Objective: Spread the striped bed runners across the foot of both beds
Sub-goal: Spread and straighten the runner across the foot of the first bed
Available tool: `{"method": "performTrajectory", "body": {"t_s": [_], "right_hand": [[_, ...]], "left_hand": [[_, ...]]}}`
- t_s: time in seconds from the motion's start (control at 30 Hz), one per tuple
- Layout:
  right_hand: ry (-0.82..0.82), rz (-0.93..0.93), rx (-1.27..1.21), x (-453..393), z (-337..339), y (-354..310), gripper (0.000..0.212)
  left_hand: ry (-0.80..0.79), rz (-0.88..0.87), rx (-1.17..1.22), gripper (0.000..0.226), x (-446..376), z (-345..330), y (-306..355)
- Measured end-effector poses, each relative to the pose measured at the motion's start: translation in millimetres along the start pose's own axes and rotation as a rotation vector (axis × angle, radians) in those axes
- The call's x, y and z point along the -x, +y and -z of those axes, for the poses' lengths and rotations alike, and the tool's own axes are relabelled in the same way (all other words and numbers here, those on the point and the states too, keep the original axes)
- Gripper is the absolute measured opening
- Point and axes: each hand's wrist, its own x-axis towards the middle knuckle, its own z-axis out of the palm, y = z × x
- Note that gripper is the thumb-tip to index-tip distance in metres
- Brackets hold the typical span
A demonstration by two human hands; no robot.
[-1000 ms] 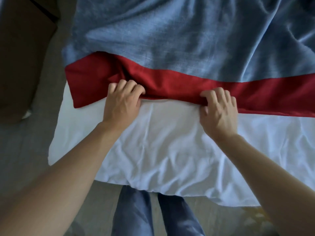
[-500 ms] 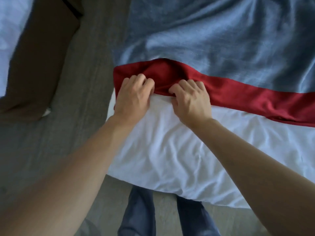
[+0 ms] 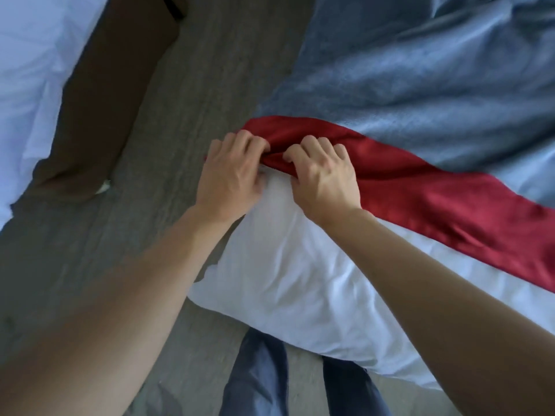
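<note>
The left hand (image 3: 231, 175) and the right hand (image 3: 322, 172) are close together, almost touching, both with fingers curled into the red band (image 3: 420, 190) at its left end. So both are grasping the fabric, at the corner of the bed near the floor gap. The left one pinches the very end of the band; the right one bunches it just beside.

The red band belongs to the bed runner (image 3: 435, 85), whose bigger part is grey-blue and lies wrinkled higher on the bed. The runner crosses the bed approx. at the foot, above the white sheet (image 3: 285, 280) which hangs toward the person's legs (image 3: 258, 376).

Progress, as I judge it: on this bed the runner is already laid across, but not finished. The red edge runs slanted, the left end is bunched, and the blue part has many folds. What is left here is prob. to pull the corner out and smooth it. The second bed (image 3: 33, 55) shows at top left, w/ white linen and a brown base; no runner is visible on the part in view, so it seems not yet done, but most of it is out of frame.

Count: 2 hands, 1 runner in view, 2 beds (one only partly), 2 legs. The floor (image 3: 180, 85) between the beds is grey.
</note>
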Motion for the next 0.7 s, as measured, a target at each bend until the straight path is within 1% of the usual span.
{"method": "performTrajectory", "body": {"t_s": [0.07, 0.13, 0.23, 0.37, 0.43, 0.47, 0.57, 0.7], "right_hand": [[0.023, -0.047, 0.012, 11, 8, 16, 0.017], [0.040, -0.081, 0.020, 26, 15, 32, 0.016], [0.052, -0.090, 0.009, 41, 17, 41, 0.018], [0.069, -0.060, -0.049, 39, 9, 29, 0.021], [0.067, -0.079, -0.083, 40, 7, 23, 0.024], [0.067, -0.097, -0.093, 43, 7, 24, 0.026], [0.088, -0.159, -0.083, 66, 15, 41, 0.027], [0.141, -0.294, -0.024, 119, 34, 95, 0.025]], "left_hand": [[0.021, -0.084, 0.017, 0.020, -3, -8, 22], [0.037, -0.119, 0.018, 0.012, -7, -15, 36], [0.040, -0.067, 0.012, 0.017, -10, -14, 28], [-0.047, 0.044, -0.057, 0.026, -2, -2, -4], [-0.073, 0.090, -0.067, 0.028, 0, 4, -6], [-0.071, 0.087, -0.060, 0.028, -2, 7, -1], [-0.058, -0.026, -0.029, 0.029, -7, 12, 41], [-0.075, -0.213, 0.005, 0.027, -5, 0, 130]]}}
